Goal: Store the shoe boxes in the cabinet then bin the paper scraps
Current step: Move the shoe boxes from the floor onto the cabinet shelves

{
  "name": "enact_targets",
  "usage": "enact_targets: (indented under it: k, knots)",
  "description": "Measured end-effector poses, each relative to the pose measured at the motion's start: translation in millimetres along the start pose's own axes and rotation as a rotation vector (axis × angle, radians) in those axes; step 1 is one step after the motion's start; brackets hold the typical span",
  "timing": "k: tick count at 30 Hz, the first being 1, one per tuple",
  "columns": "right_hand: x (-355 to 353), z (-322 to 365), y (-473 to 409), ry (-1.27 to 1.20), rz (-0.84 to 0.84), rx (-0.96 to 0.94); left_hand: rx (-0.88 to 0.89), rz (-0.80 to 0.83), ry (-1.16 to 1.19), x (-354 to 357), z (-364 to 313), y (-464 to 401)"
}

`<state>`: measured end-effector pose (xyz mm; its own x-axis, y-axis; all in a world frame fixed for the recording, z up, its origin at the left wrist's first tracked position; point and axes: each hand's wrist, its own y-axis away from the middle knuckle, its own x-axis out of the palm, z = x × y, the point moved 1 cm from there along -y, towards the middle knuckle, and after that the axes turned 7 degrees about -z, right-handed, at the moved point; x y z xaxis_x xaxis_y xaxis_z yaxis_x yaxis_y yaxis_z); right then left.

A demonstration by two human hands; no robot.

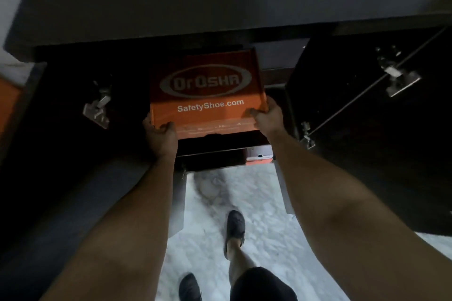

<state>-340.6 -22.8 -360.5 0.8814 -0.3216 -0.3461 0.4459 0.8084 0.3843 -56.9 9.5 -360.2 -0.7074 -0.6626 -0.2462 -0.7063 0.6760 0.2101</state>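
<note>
Two dark shoes (235, 227) stand on the pale mottled floor (264, 203). Further out, the left hand (160, 138) and right hand (267, 117) each curl round a near corner of the orange shoe box (208, 95), thumbs on its lid, holding it partway into the dark cabinet (73, 95) between two open doors (367, 129), under its top

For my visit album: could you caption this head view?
Both hands, left and right, slide an orange shoe box into the open dark cabinet.
</note>
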Motion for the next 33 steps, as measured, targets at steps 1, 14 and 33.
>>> enact_targets:
  k: [1,14,33]
  knots:
    - [6,-1,-15,-0.006,0.018,0.006,0.022,-0.018,0.004,7,-2,-4]
    - [26,60,-13,0.219,0.058,0.08,-0.26,-0.236,-0.089,42,-41,-37]
    - [-109,-78,167,0.108,-0.175,0.177,0.042,0.689,-0.636,-19,-13,174]
